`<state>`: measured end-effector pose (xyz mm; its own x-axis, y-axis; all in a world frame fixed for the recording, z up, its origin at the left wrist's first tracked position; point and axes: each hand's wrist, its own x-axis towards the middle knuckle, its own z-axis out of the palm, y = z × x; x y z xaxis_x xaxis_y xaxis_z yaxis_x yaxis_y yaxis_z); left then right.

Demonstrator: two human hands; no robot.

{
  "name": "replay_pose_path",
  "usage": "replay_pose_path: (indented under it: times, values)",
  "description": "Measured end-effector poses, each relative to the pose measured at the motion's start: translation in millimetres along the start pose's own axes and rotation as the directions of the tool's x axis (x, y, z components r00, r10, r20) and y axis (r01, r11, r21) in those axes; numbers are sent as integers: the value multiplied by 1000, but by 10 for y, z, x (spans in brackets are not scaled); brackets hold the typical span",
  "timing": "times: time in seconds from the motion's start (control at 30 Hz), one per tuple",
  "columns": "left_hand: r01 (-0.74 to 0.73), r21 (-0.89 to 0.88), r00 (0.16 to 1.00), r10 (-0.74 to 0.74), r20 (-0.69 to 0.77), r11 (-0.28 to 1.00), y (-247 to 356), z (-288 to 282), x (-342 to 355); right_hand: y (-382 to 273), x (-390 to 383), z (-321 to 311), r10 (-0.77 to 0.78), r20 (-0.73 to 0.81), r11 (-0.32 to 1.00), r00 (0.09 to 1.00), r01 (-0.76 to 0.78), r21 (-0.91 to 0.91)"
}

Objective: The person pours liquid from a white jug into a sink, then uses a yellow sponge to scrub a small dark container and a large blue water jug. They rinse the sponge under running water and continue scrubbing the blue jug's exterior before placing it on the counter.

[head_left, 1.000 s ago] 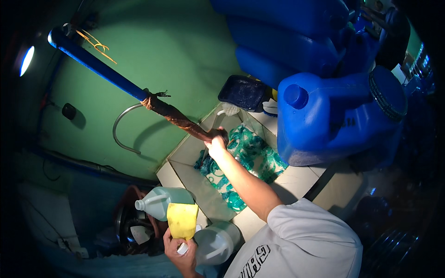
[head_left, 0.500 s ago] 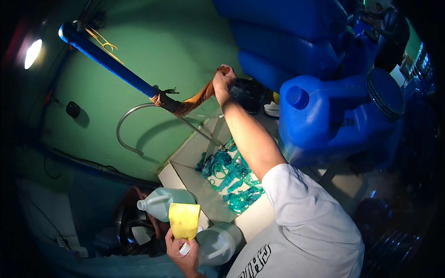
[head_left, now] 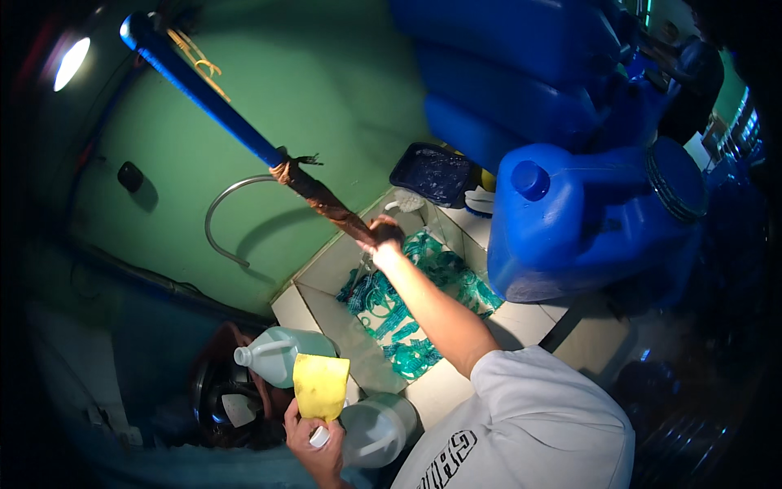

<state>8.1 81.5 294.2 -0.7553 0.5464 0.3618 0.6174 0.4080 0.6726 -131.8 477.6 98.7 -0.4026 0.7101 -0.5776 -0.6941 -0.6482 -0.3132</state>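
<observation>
My left hand [head_left: 314, 452], at the lower left, is closed on a yellow sponge cloth [head_left: 320, 386]. A white cap [head_left: 319, 438] shows at its fingers; whether it is loose or on a jug I cannot tell. Close beside this hand is a clear plastic jug [head_left: 376, 432], and beyond it stands another jug [head_left: 287, 356]. My right hand [head_left: 383, 238] reaches forward, wrapped round the lower end of a brown cloth sleeve [head_left: 330, 204]. The sleeve is tied to a blue pipe [head_left: 204, 99] and hangs slanting over a tiled basin [head_left: 350, 338] with teal, net-like pieces [head_left: 411, 353] in it.
A large blue container [head_left: 538, 236] stands right of the basin, with more blue containers [head_left: 505, 49] stacked behind. A dark tray [head_left: 436, 173] and a white scrub brush [head_left: 405, 200] lie at the basin's far edge. A curved metal pipe [head_left: 213, 216] juts from the green wall.
My right hand has come down and nearer with the sleeve's end, which now points down into the basin. The tray and brush have come into sight. My left hand has hardly moved.
</observation>
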Motion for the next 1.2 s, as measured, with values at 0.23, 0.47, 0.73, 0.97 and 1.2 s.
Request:
replay_pose_path:
  times: [0.23, 0.47, 0.73, 0.97, 1.2]
  values:
    - [-30, -22, 999, 29, -41, 999, -18, 3, -22, -972, 633, 702, -719, 198, 634, 666, 746, -203]
    - [-92, -19, 990, 90, -113, 996, 86, 26, 14, -733, 444, -160, -126, 328, 885, 936, 255, -389]
    - [3, -103, 949, -35, -315, 995, -92, 100, -129, -505, -610, -1738, 507, 268, 782, 819, -306, -544]
    - [39, -262, 882, -157, -445, 964, -535, 107, -211, -182, -2076, -2204, 34, 329, 501, 944, 269, -823]
    - [24, -377, 864, -210, -458, 926, -627, 205, -258, -204, -3244, -1747, 574, 817, 341, -55, 923, -177]
